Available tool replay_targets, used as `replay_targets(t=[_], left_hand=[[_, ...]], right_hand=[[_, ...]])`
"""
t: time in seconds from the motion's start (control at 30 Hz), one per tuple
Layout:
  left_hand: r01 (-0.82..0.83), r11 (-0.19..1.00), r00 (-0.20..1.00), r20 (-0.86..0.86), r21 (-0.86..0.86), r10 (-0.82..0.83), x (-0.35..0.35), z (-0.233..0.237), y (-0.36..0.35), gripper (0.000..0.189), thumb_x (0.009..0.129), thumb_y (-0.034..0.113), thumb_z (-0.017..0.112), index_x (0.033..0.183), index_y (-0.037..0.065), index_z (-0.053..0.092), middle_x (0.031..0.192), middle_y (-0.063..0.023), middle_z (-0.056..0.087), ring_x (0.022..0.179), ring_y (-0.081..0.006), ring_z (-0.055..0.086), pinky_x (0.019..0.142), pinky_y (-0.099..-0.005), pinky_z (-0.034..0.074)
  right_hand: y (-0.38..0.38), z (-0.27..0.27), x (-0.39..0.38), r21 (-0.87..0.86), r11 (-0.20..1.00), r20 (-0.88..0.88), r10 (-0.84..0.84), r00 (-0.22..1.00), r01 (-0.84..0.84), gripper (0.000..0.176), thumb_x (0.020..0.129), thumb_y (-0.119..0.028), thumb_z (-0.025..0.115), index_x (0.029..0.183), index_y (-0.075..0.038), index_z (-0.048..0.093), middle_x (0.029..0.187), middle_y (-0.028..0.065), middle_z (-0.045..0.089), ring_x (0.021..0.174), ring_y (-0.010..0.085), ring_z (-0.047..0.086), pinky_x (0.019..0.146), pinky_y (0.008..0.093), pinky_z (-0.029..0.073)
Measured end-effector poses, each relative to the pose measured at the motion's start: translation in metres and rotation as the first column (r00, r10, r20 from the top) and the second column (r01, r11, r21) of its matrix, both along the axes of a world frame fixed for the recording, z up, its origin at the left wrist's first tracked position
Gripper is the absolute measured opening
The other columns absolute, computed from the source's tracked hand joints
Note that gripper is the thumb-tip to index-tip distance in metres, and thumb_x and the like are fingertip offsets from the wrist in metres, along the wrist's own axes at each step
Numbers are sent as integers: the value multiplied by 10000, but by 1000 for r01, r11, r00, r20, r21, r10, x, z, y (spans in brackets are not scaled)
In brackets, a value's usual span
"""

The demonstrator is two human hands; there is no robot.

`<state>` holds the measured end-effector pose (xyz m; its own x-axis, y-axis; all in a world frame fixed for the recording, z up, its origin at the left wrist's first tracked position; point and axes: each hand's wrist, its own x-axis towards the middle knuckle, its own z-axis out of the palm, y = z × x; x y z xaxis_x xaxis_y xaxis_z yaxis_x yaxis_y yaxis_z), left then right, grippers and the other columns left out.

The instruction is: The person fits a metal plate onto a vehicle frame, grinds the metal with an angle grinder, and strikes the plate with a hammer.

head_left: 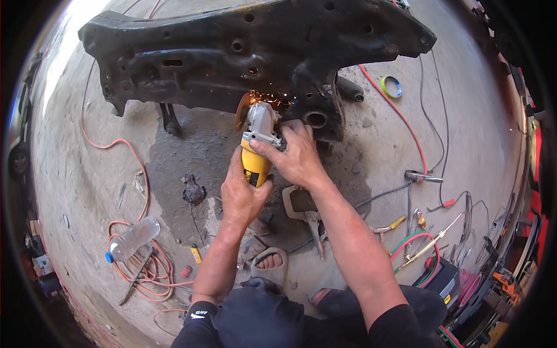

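A yellow and grey angle grinder (256,165) is held in both hands. My left hand (241,194) wraps round its yellow body. My right hand (297,152) grips the grinder near its grey head, thumb across the top and fingers partly hidden behind it. The orange-brown disc (242,111) touches or nearly touches the lower edge of a large black metal part (203,69), and orange sparks fly to the right of it. A round hole shows in the black part's bracket just beyond my right hand.
A plastic bottle (134,238) lies by a coiled orange hose (165,272) at lower left. Locking pliers (310,217) lie below the grinder. A tape roll (391,87), a clamp (423,177) and a brass torch (432,243) are on the right, with hoses and cables.
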<state>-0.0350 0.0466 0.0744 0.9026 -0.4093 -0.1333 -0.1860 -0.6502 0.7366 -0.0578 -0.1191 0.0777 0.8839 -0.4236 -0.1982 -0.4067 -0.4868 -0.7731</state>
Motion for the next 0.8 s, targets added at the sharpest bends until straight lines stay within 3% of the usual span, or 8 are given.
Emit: replay_targets(t=[0.17, 0.8], left_hand=[[21, 1000, 1000, -1, -3, -21, 1, 1, -1, 866, 753, 162, 806, 1502, -17, 410, 1233, -305, 666, 1124, -491, 668, 945, -529, 547], [8, 999, 1000, -22, 54, -7, 3, 4, -5, 861, 774, 191, 810, 1508, 0, 402, 1233, -312, 667, 1116, -492, 675, 935, -529, 550]], right_hand=[[0, 2, 0, -1, 1000, 10, -14, 1000, 14, 874, 878, -698, 706, 1225, 103, 667, 1260, 261, 559, 1270, 402, 478, 1122, 506, 378], [2, -2, 4, 1, 999, -12, -37, 999, 37, 932, 868, -755, 674, 1232, 103, 673, 1253, 283, 573, 1281, 420, 485, 1124, 527, 381]])
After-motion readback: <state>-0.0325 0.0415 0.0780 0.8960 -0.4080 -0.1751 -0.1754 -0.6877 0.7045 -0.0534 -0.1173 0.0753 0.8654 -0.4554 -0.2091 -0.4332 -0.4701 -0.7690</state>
